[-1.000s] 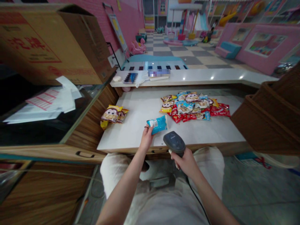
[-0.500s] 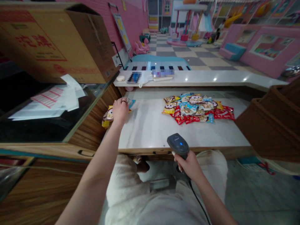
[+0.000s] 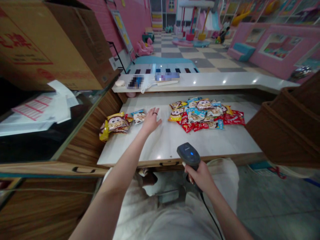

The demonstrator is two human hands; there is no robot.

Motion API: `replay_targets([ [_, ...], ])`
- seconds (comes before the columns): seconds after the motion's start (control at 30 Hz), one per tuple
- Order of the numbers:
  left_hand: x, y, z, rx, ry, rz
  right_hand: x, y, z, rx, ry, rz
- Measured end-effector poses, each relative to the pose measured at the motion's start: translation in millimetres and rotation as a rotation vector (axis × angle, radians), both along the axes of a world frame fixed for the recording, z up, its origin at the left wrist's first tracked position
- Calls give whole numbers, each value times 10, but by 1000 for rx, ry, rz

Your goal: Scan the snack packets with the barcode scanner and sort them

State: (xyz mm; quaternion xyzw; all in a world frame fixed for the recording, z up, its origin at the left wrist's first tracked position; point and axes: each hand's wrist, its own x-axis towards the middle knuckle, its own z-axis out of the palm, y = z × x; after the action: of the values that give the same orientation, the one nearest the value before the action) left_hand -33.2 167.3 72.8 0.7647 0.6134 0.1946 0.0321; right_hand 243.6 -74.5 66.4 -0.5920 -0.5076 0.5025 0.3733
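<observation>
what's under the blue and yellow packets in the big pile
Red packets poke out at the pile's front and right edges, lying on the white table. How many more lie beneath the blue and yellow packets cannot be seen.

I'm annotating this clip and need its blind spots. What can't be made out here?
Head view: the two things on the raised counter are blurred out.
Head view: the cardboard box is cut by the top and left edges.
Head view: the snack pile overlaps; labels too small.
Head view: the right hand hides the scanner handle.
</observation>
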Motion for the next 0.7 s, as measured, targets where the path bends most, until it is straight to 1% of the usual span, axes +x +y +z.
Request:
replay_targets([
  [0.07,366,41,-144,-21,-45,-136,2,2,16,3,-2,-1],
  [0.1,532,66,-207,-39,-57,-174,7,0,25,1,1,-4],
  [0.13,678,94,-259,-59,-70,-194,16,-4,33,-2,5,-10],
  [0.2,896,157,-330,-100,-120,-195,47,-13,43,-9,5,-27],
  [0.27,1011,215,-358,-127,-237,-186,93,-21,44,-13,-2,-42],
  [0.33,1036,239,-361,-124,-445,-194,138,-24,39,-7,-11,-54],
  [0.4,998,204,-358,-105,-711,-197,167,-19,33,3,-15,-61],
  [0.47,925,94,-363,-105,-977,-122,168,-10,33,9,-17,-64],
  [0.57,799,-194,-378,-196,-1345,88,117,4,52,6,-7,-54],
  [0.6,759,-311,-380,-240,-1468,137,92,7,64,9,-4,-48],
  [0.7,661,-665,-362,-361,-1778,181,17,4,109,12,1,-23],
])
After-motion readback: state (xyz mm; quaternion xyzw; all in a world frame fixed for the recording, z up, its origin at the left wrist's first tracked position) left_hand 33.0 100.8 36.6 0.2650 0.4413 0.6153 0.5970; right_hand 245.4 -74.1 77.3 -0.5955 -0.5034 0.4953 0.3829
